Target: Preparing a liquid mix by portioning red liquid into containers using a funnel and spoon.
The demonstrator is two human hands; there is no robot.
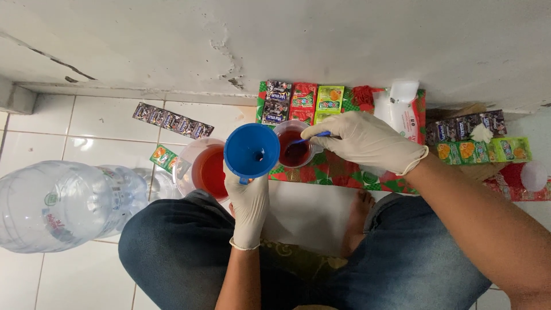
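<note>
The left hand (248, 198) gripped a blue funnel (251, 150) by its spout; it looked light and stiff. The right hand (367, 140) pinched a spoon (310, 138) in a thin, probably easily tipped cup (294, 147) of red liquid.

Large clear water bottle (54, 206): base cut off by the left edge; neck and cap lost in blur near the knee.

Jug of red liquid (205, 169): right side hidden behind the blue funnel (251, 150); lower rim hidden by the knee.

Funnel spout: concealed inside the left hand (248, 201); whatever it feeds into cannot be seen.

Blue spoon (313, 137): handle end hidden within the right hand (367, 140); bowl sunk in dark liquid in the small clear cup (294, 150), shape not discernible.

Patterned red and green cloth (333, 171): largely covered by the right forearm.

Bare foot (357, 218): toes hidden under the jeans.

White round object (534, 175): blurred, kind undeterminable.

Both forearms cut off by the bottom edge.
</note>
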